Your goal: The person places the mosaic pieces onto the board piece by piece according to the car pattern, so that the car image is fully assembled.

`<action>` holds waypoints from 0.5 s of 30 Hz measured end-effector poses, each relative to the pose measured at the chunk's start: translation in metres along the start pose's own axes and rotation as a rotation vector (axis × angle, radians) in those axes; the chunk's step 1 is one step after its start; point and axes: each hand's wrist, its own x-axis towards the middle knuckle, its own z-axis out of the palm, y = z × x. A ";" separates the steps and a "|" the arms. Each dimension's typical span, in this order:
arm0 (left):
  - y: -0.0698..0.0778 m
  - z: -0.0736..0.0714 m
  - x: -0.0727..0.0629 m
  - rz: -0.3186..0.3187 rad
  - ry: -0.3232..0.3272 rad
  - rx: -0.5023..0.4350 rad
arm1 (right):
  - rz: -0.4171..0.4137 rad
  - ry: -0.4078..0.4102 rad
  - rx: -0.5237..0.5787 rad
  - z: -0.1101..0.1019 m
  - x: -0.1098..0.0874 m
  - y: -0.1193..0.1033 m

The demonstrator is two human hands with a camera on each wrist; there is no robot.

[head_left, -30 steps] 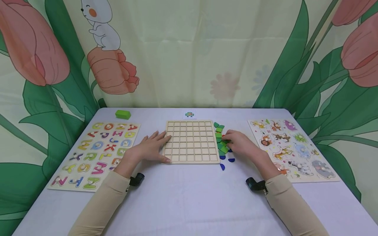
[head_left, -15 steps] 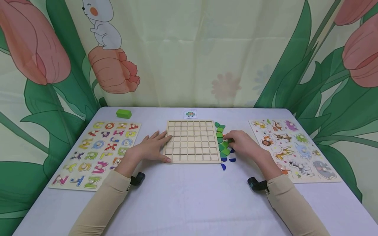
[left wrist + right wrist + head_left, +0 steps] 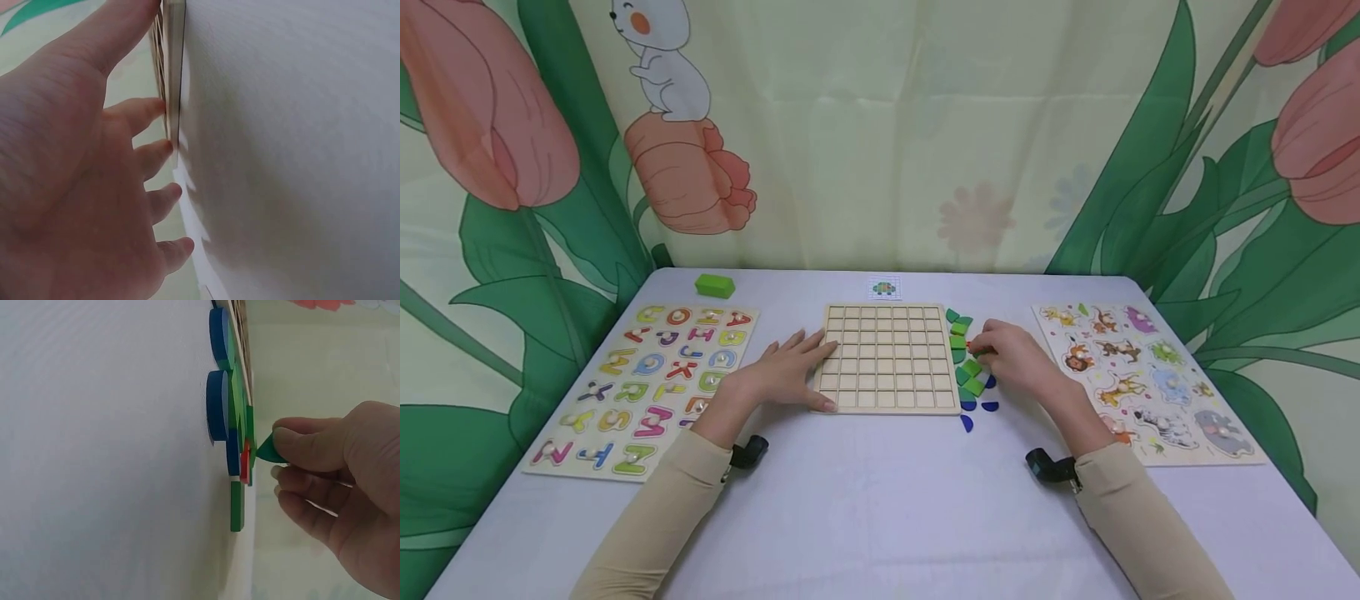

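A wooden grid board [image 3: 891, 367] lies mid-table. My left hand [image 3: 786, 373] rests at its left edge, fingers spread and straight; in the left wrist view the thumb and nearest fingertips touch the board's side [image 3: 173, 81]. Between thumb and index finger, my right hand [image 3: 356, 469] pinches a dark green piece with a pointed corner [image 3: 269, 450], mostly covered by the fingers. That hand is just above the loose pieces along the board's right edge: green pieces [image 3: 974, 386], dark blue half-rounds [image 3: 217, 406] and a red piece [image 3: 245, 465].
A small pattern card [image 3: 884, 288] lies behind the board. On the left are an alphabet puzzle [image 3: 568, 406] and a green block [image 3: 715, 286]. An animal puzzle [image 3: 1097, 408] lies to the right, partly under the right forearm. A printed curtain [image 3: 850, 167] hangs behind the table.
My right hand has shifted slightly, rising a little away from the loose pieces, and more of the green pieces beside it show. The left hand has stayed on the board's edge.
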 end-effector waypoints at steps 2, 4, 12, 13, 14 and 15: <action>-0.001 0.000 0.000 0.000 -0.001 -0.001 | -0.004 0.006 0.006 0.002 0.003 -0.003; -0.001 0.000 0.000 0.006 0.000 -0.004 | -0.013 0.012 0.008 0.004 0.007 -0.007; 0.000 0.000 0.000 0.001 0.000 -0.022 | -0.056 0.028 0.057 0.007 0.015 -0.023; 0.000 0.000 0.000 -0.002 -0.001 -0.024 | -0.051 0.034 0.064 0.007 0.015 -0.026; 0.001 0.000 0.000 -0.005 -0.001 -0.025 | -0.048 0.041 0.067 0.008 0.017 -0.027; 0.001 0.000 -0.001 -0.007 -0.003 -0.025 | -0.048 0.046 0.073 0.008 0.017 -0.030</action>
